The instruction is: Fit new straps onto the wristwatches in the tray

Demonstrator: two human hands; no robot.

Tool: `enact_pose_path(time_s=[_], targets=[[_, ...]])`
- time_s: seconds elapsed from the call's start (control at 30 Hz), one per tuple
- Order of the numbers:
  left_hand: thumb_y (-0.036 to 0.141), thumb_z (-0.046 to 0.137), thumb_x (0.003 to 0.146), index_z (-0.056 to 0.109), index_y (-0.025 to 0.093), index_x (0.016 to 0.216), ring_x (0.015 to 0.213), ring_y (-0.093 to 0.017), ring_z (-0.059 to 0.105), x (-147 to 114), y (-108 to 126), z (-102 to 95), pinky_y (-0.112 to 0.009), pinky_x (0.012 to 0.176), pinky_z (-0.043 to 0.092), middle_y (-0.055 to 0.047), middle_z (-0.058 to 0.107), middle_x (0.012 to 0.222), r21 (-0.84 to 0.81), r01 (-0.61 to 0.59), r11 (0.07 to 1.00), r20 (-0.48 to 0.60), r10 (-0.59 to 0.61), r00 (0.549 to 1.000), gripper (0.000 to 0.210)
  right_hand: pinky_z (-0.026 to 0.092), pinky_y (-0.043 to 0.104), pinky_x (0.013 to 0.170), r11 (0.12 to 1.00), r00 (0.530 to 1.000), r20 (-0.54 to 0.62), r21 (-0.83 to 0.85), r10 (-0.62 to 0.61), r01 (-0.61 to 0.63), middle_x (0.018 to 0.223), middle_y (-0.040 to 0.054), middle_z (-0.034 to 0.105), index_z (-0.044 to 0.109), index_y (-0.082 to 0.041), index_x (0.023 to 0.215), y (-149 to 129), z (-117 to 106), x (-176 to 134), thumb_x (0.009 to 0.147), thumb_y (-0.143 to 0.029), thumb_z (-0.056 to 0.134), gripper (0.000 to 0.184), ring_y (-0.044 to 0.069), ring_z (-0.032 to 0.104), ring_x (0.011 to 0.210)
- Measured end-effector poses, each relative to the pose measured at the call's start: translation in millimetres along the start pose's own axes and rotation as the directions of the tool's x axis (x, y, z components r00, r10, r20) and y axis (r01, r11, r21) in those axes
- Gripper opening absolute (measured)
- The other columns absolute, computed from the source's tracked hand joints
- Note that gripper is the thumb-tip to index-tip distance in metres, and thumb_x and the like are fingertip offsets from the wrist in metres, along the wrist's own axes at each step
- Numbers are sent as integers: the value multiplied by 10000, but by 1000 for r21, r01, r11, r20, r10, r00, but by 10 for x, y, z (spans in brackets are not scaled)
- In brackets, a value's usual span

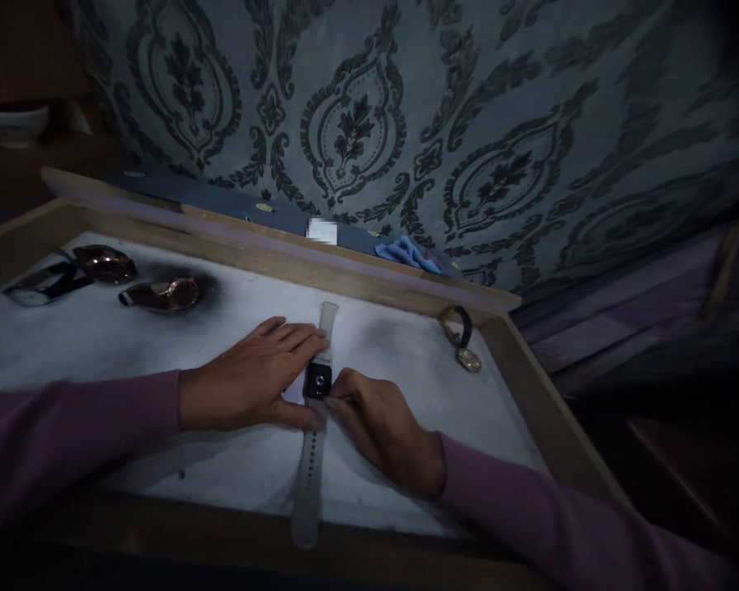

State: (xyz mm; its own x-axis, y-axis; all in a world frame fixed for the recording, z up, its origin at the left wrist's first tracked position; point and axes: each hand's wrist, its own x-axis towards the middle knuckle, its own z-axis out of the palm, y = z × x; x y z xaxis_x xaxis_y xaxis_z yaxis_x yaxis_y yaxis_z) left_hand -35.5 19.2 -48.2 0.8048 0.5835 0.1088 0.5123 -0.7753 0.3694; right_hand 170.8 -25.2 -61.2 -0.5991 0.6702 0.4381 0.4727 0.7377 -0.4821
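Observation:
A smartwatch [319, 381] with a black square face lies flat, its pale translucent strap [309, 484] stretched out above and below. My left hand [255, 373] rests from the left with fingers extended. Its fingertips touch the upper strap and its thumb lies across the lower strap, so the watch face shows between them. At the face's right edge, my right hand [387, 423] is closed in a pinch against the watch side. Whatever sits between those fingertips is hidden. The screen shows a small light round mark.
A shallow wooden-framed tray [530, 394] with a white base surrounds the work. Several wristwatches [171, 293] lie at its left, and another wristwatch [468, 359] at its right. Behind the far edge lie a blue cloth [410, 253] and a patterned curtain [354, 123].

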Motion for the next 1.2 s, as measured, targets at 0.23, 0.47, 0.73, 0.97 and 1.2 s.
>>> enact_pose_path(time_s=[0.23, 0.47, 0.73, 0.97, 1.2], targets=[[649, 590, 818, 364, 172, 1349, 1261, -308, 464, -7, -7, 19, -450, 1088, 269, -151, 500, 1369, 28, 3, 1000, 4, -3, 1000, 749, 409, 200, 474, 921, 970, 27, 308, 242, -238, 585, -59, 536, 432, -214, 857, 22, 4, 15, 976, -212, 448, 120, 88, 489, 461], [655, 596, 809, 382, 183, 1330, 1244, -315, 480, -1, -9, 27, -452, 1068, 293, -149, 514, 1350, 40, -6, 999, -16, 7, 1000, 734, 427, 203, 486, 896, 965, 24, 365, 262, -253, 580, -64, 536, 430, -216, 847, 27, 9, 23, 974, -223, 447, 129, 88, 497, 466], [668, 586, 808, 373, 181, 1344, 1264, -309, 466, 2, -6, 15, -446, 1081, 281, -148, 502, 1368, 33, -6, 999, -4, 6, 1000, 755, 403, 202, 474, 920, 969, 31, 307, 245, -242, 565, -64, 523, 435, -216, 837, 21, 1, 12, 966, -209, 453, 130, 92, 487, 463], [647, 597, 813, 404, 143, 1340, 1251, -314, 476, -5, -10, 19, -451, 1081, 283, -158, 518, 1346, 17, -13, 1000, -17, 14, 1000, 755, 382, 206, 476, 928, 972, 36, 292, 232, -232, 556, -61, 518, 431, -217, 832, 20, -5, 16, 967, -202, 445, 136, 97, 483, 460], [665, 596, 802, 381, 148, 1350, 1277, -307, 446, 5, -8, 12, -449, 1098, 263, -153, 488, 1383, 42, 2, 999, 13, -3, 1000, 782, 400, 222, 494, 969, 985, 20, 182, 169, -170, 574, -62, 497, 434, -221, 834, 11, 0, 1, 956, -181, 456, 130, 102, 462, 475]])
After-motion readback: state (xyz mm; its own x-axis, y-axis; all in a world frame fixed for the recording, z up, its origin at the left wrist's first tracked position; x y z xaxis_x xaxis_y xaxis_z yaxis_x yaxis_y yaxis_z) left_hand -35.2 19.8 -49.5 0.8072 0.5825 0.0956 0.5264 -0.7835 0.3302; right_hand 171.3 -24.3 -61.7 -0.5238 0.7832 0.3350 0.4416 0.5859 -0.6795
